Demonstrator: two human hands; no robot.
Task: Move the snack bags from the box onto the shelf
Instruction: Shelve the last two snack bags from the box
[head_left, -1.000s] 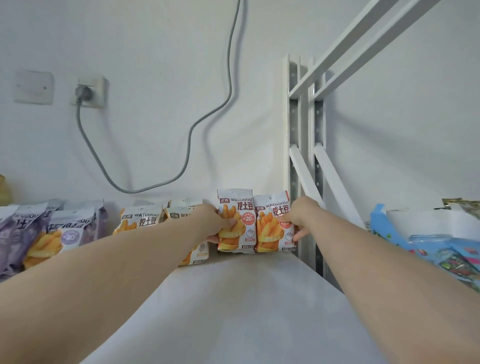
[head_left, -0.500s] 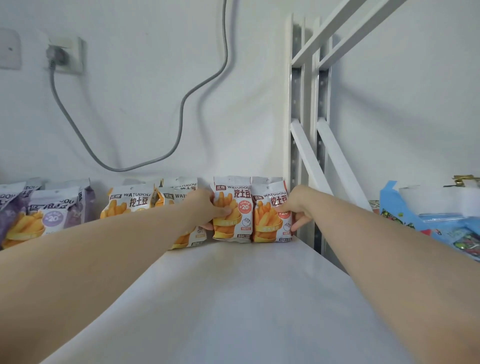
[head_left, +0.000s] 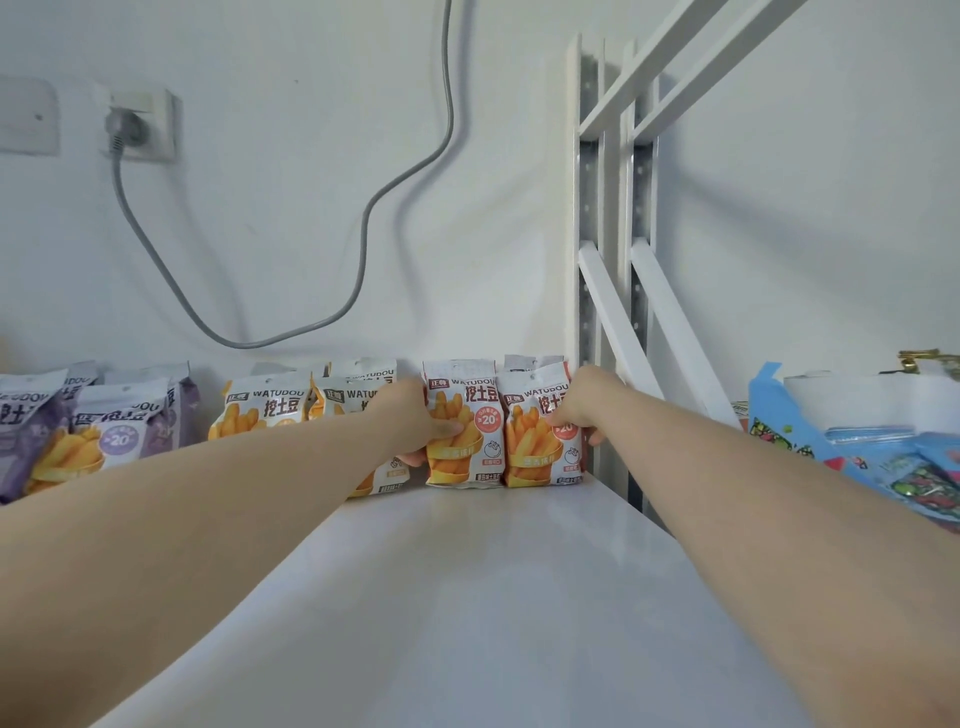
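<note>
Snack bags (head_left: 483, 400) stand upright in a row at the back of the white shelf (head_left: 467, 597), against the wall. They are small, puffy foil pillow packs with crimped top seams and printed golden fries.

2 of them, with red-orange trim, stand side by side and touching at the row's right end. The left grip (head_left: 415, 421) grasps the inner red-orange bag (head_left: 462, 457), thumb laid across its front and fingertips showing under its left edge. The right grip (head_left: 587, 405) grasps the end red-orange bag (head_left: 530, 457), thumb on the front and fingers curled round its right edge, just beside the shelf's upright post (head_left: 613, 208).

Left of these stand yellow-trimmed bags (head_left: 260, 410), one partly hidden behind the left forearm, and further left purple-trimmed bags (head_left: 104, 431), some leaning on each other.

The shelf board is smooth with a dull sheen. The post is painted white metal with punched holes, and 2 flat diagonal braces (head_left: 670, 322) run down from it.

On the wall, a grey cable (head_left: 363, 234) loops down from a plug in a white socket (head_left: 137, 124), and a blank plate (head_left: 26, 114) sits just beside that.

At the right, beyond the post, a blue carton flap (head_left: 763, 400) and glossy colourful packets (head_left: 914, 483) lie behind the right forearm.
</note>
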